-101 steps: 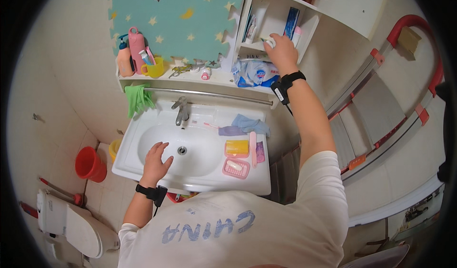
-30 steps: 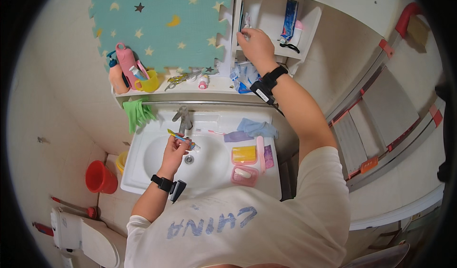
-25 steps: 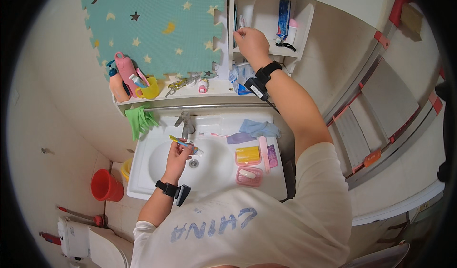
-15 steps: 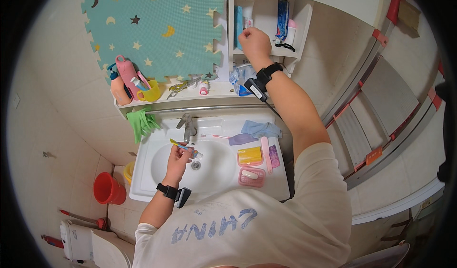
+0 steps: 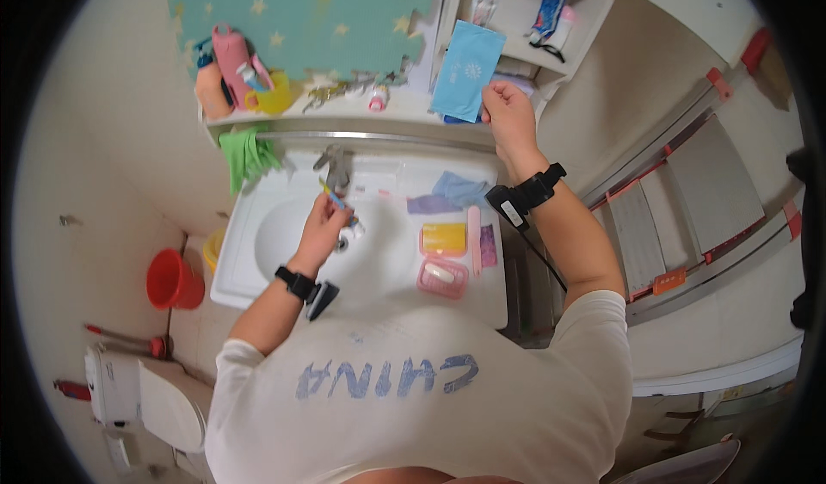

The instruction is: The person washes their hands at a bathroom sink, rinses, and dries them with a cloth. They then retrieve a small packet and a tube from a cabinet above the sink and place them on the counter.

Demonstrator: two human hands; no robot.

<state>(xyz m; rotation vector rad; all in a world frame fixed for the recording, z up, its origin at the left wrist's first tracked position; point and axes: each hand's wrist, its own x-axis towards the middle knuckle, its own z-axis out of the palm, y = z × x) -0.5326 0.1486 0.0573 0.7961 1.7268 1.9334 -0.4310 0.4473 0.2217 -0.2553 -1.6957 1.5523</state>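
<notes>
My right hand (image 5: 511,121) pinches the lower right edge of a flat light-blue packet (image 5: 470,69) with a pale flower-like print. The packet hangs upright in front of the open wall cabinet (image 5: 589,49). Over the washbasin (image 5: 277,247), my left hand (image 5: 318,233) is closed around a slim yellow-and-blue tube (image 5: 330,192). Its yellow end sticks out above my fingers, and a whitish end shows below them. Close behind that hand stands the metal faucet (image 5: 337,167).
Pink soap dishes (image 5: 444,288), a yellow pack (image 5: 444,238) and a blue cloth (image 5: 460,190) lie on the basin's right side. The ledge holds a pink bottle (image 5: 231,58) and a yellow cup (image 5: 274,97). A folded ladder (image 5: 723,183) stands at right, a red bucket (image 5: 175,279) at left.
The light-blue packet has left the cabinet shelf in my right hand, coming out and lower. My left hand stays over the basin with the tube. The whole view has shifted.
</notes>
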